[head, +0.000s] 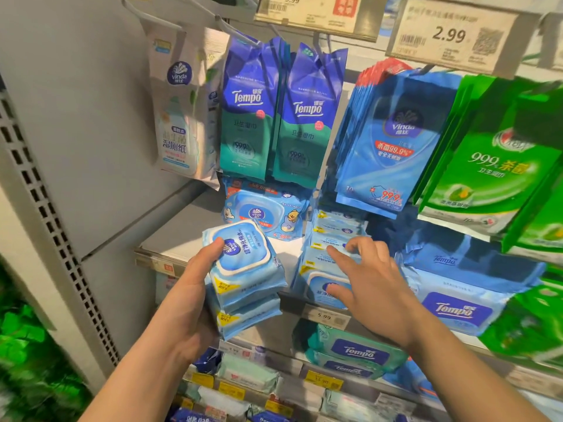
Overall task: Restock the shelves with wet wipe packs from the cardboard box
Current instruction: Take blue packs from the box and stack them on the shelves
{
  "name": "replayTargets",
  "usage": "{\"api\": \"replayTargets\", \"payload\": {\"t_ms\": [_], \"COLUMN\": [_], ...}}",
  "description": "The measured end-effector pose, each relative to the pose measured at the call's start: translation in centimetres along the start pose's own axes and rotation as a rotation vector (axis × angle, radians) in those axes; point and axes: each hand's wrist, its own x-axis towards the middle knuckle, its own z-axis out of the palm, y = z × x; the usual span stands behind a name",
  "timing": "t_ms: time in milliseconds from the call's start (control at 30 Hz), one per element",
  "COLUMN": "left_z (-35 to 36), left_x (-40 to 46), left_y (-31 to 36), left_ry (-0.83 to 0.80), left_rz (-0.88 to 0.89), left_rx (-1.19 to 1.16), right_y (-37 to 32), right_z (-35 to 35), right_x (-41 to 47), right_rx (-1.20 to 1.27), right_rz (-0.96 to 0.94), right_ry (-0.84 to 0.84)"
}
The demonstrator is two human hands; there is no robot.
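Two light-blue wipe packs (246,278) stacked in the left hand (189,303), centre of frame, just in front of the shelf edge. Thumb on the top pack's lid, fingers curled beneath the lower one: firm grasp. Right of them, one stack of matching packs (323,269) on the shelf (179,239); at least four layers, exact count unclear. Behind the held packs, one bear-printed Vinda pack (262,213) standing upright. Right of frame on the same shelf, a large Tempo pack (457,303) lying flat.

Upper half: two rows of hanging Tempo sachets (280,114), one white Vinda bag (179,117) at upper left, a thick bunch of blue Vinda sachets (393,138), green packs (493,166) at far right. Two price tags at top, the right one (451,35) reading 2.99.

Grey metal shelving, perforated upright (45,214) at left; bare patch of shelf left of the stock. Lower shelves crowded with more packs.

Right hand (371,287) spread flat, fingers straight, fingertips (333,251) resting on the shelf stack; gripping nothing.
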Motion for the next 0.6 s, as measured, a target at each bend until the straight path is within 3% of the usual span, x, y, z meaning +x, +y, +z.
{"api": "replayTargets", "payload": {"t_ms": [100,167,300,367,500,600], "left_z": [0.0,0.0,0.5,1.2,2.9,3.1], "left_x": [0.2,0.3,1.0,1.5,1.9,2.3], "left_y": [0.1,0.1,-0.1,-0.5,-0.7,-0.4], "left_ry": [-0.028,-0.053,-0.065,-0.069,-0.090,-0.108], "left_rz": [0.012,0.024,0.017,0.051,0.146,0.142], "left_rx": [-0.013,-0.006,0.019,0.028,0.061,0.127], "right_y": [-0.2,-0.9,-5.2,-7.8,-10.6,-10.0], "right_z": [0.1,-0.1,-2.0,-3.3,-4.4,-4.7], "right_x": [0.0,-0.3,-1.3,-1.5,-1.0,-0.3], "right_rx": [-0.087,-0.084,0.523,0.805,0.682,0.697], "right_rz": [0.015,0.020,0.064,0.134,0.144,0.168], "right_ry": [-0.025,0.043,0.310,0.218,0.041,0.052]}}
